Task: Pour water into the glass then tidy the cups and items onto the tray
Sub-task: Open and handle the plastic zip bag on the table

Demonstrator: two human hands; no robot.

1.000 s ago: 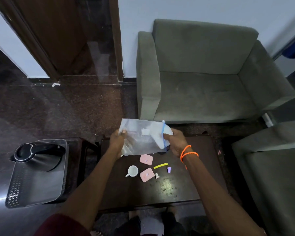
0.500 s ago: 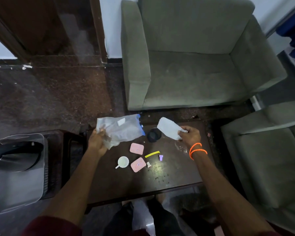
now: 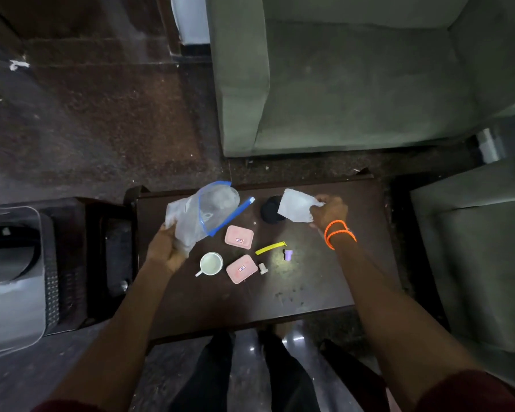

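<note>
Left hand (image 3: pixel 169 248) we see reaching forward over the dark table (image 3: pixel 220 301), clutching a clear zip bag (image 3: pixel 204 215) (blue-edged mouth gaping); right hand (image 3: pixel 327 212), arm outstretched, pinches a white packet (image 3: pixel 295 205) beside a black cup (image 3: pixel 269 210)

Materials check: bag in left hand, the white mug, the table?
Bag: thin clear plastic film, likely; see-through, crinkled, blue zip strip. White mug: looks glazed ceramic or hard plastic, smooth and opaque; can't settle which. Table: dark polished wood or veneer, showing a glare spot.
</note>
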